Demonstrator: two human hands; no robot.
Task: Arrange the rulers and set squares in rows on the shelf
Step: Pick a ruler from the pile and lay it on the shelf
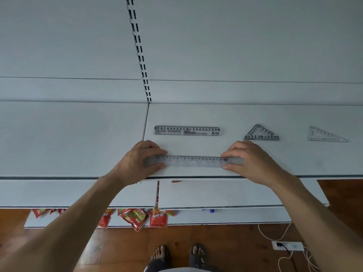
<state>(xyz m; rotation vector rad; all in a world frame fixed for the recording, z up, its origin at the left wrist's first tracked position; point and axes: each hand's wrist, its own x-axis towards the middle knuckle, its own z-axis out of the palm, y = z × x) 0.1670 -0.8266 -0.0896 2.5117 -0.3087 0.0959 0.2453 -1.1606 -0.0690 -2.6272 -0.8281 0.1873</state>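
Left hand [141, 160] and right hand [245, 160] pinch the clear ruler's [194, 161] ends on the shelf [78, 134]; second ruler [186, 130] just behind, two set squares [262, 133] off right.

You hold a clear ruler [193, 161] level by both ends, near the front edge of the white shelf [78, 134]. Behind it lies a second clear ruler [187, 130], with two clear set squares [262, 133] [325, 135] to its right, well apart.
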